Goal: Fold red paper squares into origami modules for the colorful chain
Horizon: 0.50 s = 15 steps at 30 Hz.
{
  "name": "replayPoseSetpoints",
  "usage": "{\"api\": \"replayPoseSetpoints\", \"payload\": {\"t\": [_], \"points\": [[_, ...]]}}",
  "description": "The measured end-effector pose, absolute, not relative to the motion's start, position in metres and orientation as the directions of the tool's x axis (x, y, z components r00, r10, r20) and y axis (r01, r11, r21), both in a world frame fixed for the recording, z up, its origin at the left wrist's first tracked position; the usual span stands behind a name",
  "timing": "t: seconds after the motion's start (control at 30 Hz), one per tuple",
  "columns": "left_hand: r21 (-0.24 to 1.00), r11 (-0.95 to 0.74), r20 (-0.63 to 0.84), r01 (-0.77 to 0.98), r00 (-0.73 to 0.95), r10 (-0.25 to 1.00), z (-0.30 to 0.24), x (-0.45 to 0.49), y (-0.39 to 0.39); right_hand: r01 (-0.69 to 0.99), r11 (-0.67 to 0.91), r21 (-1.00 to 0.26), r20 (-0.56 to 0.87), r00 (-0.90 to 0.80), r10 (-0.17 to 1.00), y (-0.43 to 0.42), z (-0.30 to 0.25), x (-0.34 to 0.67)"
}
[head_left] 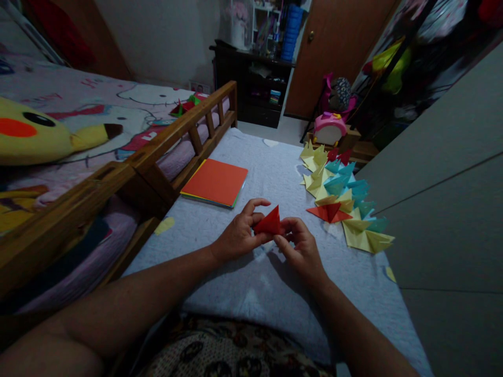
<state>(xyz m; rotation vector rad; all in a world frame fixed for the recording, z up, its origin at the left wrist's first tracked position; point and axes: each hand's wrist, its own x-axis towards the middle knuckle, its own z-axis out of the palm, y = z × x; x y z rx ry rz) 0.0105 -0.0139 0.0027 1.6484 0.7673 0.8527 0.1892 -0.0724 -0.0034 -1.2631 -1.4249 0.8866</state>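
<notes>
Our left hand point(236, 236) and right hand point(302, 250) both pinch a red folded paper triangle point(269, 224) between them — tip pointing away, midway across the grey mattress point(275, 173).

Left hand point(236, 238) and right hand point(301, 252) are bare, the arms uncovered past the elbows. A dark garment point(220, 351) with a pale print covers the lap.

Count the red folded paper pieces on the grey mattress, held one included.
4. The held red piece sits between left hand and right hand; a flat red piece lies in the row's near half; two small red pieces lie at its far end. More may hide under others.
</notes>
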Motion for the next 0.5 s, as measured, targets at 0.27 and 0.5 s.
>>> {"api": "replayPoseSetpoints", "payload": {"t": [0.27, 0.5], "points": [[0.998, 0.006, 0.039, -0.07, 0.621, 0.782, 0.0007, 0.0151, -0.0092, 0.147, 0.119, -0.982, 0.118, -0.011, 0.993, -0.0725, -0.0005, 0.1922], [0.997, 0.065, -0.028, -0.031, 0.659, 0.752, 0.0032, 0.0146, -0.0084, 0.048, 0.066, -0.997, 0.063, -0.06, 0.996, -0.0714, -0.0037, 0.1906]]}}
